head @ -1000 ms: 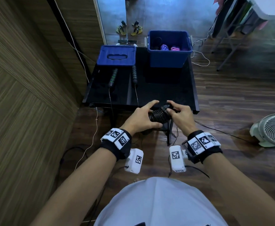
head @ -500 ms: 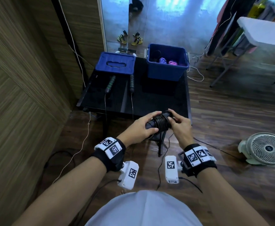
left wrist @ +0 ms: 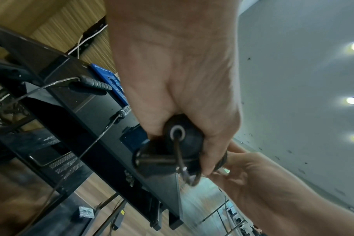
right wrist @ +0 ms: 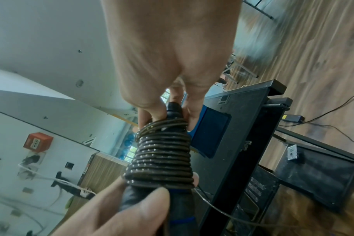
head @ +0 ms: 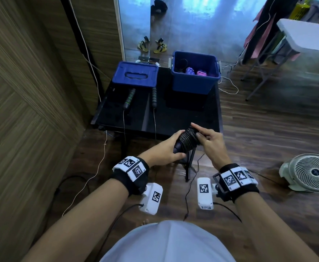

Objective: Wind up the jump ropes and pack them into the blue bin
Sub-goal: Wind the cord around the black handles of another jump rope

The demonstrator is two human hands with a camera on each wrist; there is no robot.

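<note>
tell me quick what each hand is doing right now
Left hand: closed round the near end of the wound black jump rope.
Right hand: fingers pinching the far end of the same bundle.

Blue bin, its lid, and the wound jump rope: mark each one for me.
blue bin (head: 192, 84), head view, front wall.
lid (head: 136, 69), head view, top face above handle recess.
wound jump rope (right wrist: 162, 158), right wrist view, middle of the coils.

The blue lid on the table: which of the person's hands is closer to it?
Left. The left hand grips the wound rope bundle on the side toward the blue lid, which lies at the table's far left. The right hand pinches the bundle's other end, farther right.
</note>
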